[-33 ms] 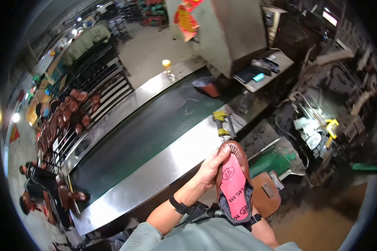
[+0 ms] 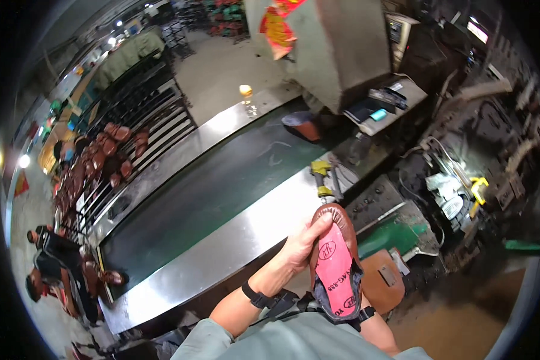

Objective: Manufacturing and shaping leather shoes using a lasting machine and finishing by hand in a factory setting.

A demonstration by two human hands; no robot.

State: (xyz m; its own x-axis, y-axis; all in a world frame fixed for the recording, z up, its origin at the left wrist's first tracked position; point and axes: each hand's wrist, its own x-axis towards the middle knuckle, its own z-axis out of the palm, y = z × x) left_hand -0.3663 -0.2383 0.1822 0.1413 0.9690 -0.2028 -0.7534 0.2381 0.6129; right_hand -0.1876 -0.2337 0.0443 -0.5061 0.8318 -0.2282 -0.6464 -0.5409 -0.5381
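So the left hand (image 2: 300, 245) is closed around the toe of a brown leather shoe with a flat pink insole board (image 2: 339, 264), thumb pressed on top, fingers hidden underneath. Shoe's at 5 o'clock from centre, toe aimed at 12. Right hand's hidden, so can't tell its grip. From the shoe: yellow-and-black handheld tool (image 2: 322, 179) at 12, long dark green belt (image 2: 210, 180) at 10, rounded brown panel (image 2: 379, 288) near 4.

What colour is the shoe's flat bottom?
The bottom is pink with black print, clearest in the head view.
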